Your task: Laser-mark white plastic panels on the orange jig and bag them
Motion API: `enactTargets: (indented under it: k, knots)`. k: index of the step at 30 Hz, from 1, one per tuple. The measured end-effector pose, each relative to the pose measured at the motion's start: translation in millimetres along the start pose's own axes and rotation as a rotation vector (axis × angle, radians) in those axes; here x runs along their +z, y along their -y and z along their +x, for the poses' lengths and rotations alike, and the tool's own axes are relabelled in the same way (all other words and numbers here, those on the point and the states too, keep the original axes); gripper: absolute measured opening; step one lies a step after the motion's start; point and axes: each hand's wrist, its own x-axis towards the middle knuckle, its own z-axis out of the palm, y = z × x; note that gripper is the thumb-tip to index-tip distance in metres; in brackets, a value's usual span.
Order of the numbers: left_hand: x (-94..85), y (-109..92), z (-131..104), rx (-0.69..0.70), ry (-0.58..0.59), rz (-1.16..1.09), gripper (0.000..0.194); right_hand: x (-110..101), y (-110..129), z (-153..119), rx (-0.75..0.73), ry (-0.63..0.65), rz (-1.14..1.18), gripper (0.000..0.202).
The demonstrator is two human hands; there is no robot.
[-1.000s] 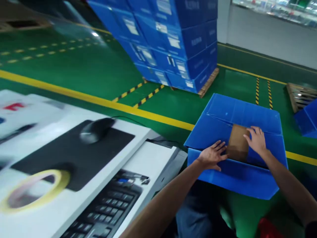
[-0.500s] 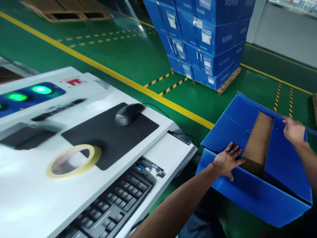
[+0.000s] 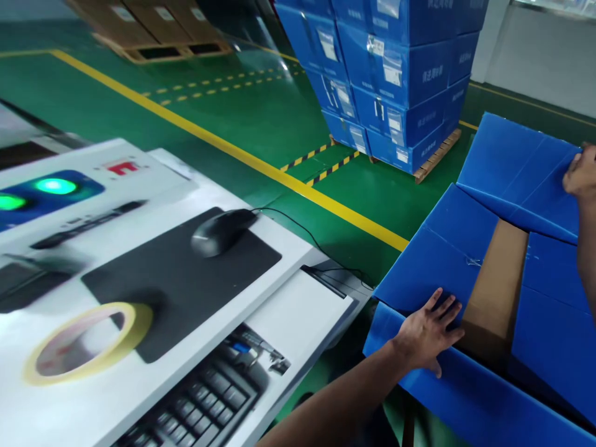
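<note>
On the right is a large blue corrugated box (image 3: pixel 447 388), its two side flaps folded inward with a brown strip (image 3: pixel 496 285) showing between them. My left hand (image 3: pixel 431 332) lies with fingers spread on the left side flap (image 3: pixel 433 254), near the box's close edge. At the right border of the view my right hand (image 3: pixel 582 172), partly cut off, has its fingers closed on the edge of the far flap (image 3: pixel 516 167). That flap tilts up and away from the box.
To the left, a white workbench (image 3: pixel 186 347) carries a tape roll (image 3: pixel 135 326), a mouse (image 3: pixel 218 233) on a black pad (image 3: pixel 186 285) and a keyboard (image 3: pixel 200 403) below. Stacked blue boxes (image 3: pixel 382 81) stand on a pallet (image 3: pixel 437 155) beyond; brown cartons (image 3: pixel 153 25) are farther back.
The far flap has swung up and outward with my right hand, which moved up and to the right. My left hand stays on the side flap. The view has shifted slightly.
</note>
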Motion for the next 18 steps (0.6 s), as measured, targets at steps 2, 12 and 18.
enactTargets:
  k: [2,12,18]
  knots:
    - [-2.2,-1,0,-0.008,0.026,0.039,0.108,14,5,-2,-0.026,-0.042,0.070,0.088]
    - [-27.9,-13,2,0.004,0.210,0.269,0.098,19,-4,45,-0.004,0.220,0.177,0.095]
    - [-25.4,-12,3,0.009,0.200,0.299,0.098,84,33,-29,-0.124,0.647,0.199,0.087]
